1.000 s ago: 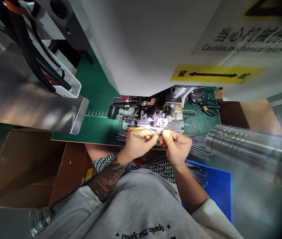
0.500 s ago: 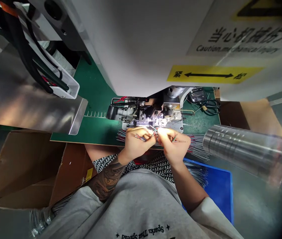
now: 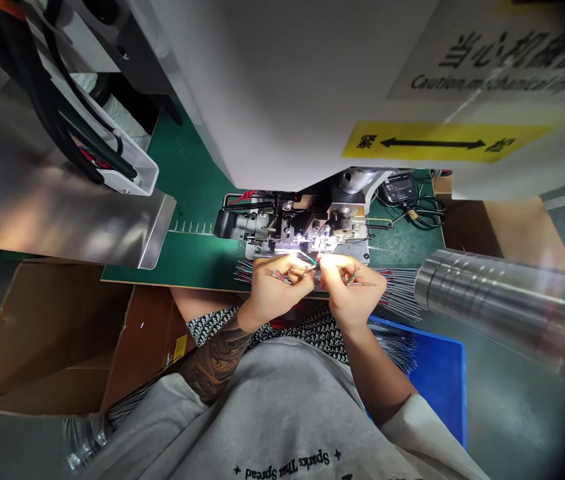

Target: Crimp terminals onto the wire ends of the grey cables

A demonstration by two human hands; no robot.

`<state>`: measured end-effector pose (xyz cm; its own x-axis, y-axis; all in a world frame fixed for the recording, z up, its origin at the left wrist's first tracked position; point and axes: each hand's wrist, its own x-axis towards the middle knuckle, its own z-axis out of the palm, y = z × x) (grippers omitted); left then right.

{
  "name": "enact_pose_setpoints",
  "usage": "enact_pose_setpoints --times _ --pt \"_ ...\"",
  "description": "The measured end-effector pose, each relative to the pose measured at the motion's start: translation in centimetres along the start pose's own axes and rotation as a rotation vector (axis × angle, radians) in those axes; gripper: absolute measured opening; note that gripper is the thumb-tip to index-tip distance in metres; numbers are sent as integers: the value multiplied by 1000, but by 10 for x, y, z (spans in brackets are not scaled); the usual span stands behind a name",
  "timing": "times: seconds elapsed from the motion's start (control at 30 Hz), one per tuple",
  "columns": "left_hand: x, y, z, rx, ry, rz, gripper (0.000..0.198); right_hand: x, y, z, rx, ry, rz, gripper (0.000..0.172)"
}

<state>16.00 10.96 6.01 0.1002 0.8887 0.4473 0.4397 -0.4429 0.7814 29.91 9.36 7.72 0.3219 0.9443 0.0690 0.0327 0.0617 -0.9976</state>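
Observation:
My left hand (image 3: pixel 281 283) and my right hand (image 3: pixel 353 287) meet in front of the lit head of a crimping machine (image 3: pixel 307 223). Both are closed, fingertips pinching thin coloured wires. A green wire (image 3: pixel 308 259) shows between the fingertips, pointing toward the bright working point. Short multicoloured wire ends (image 3: pixel 354 275) stick out by my right palm, and others poke from my left fist. Beneath both hands lies a bundle of grey cables (image 3: pixel 402 293) along the table's front edge. The exact grip is partly hidden by the fingers.
A strip of terminals (image 3: pixel 192 228) runs over the green table (image 3: pixel 162 260) at left, beside a sheet-metal guard (image 3: pixel 87 220). The white machine housing (image 3: pixel 272 100) hangs overhead. A steel cylinder (image 3: pixel 492 300), blue bin (image 3: pixel 442 387) and cardboard box (image 3: pixel 47 333) flank my body.
Between my fingertips, the wires have shifted and the green one now shows more clearly toward the machine. My hands stay almost in place; the camera view has moved slightly.

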Motion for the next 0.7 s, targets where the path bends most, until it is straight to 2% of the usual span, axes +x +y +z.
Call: enact_pose_setpoints --times 0.13,0.33,0.4,0.53,0.63,0.7 --pt "2 2 -1 6 -31 32 22 1 -4 0 -23 1 -22 11" --pt "-4 1 4 0 26 -82 23 2 6 1 -5 39 -48 13" --pt "-3 1 4 -18 24 -22 20 2 6 1 31 5 -77 13" --pt "2 2 0 -104 -78 149 15 3 -3 0 8 -62 -67 15" --pt "5 1 -2 -125 -141 180 12 5 -5 -2 -34 -85 -4 19" --pt "6 2 -2 -123 -137 187 12 6 -2 -4 -16 -104 -9 24"
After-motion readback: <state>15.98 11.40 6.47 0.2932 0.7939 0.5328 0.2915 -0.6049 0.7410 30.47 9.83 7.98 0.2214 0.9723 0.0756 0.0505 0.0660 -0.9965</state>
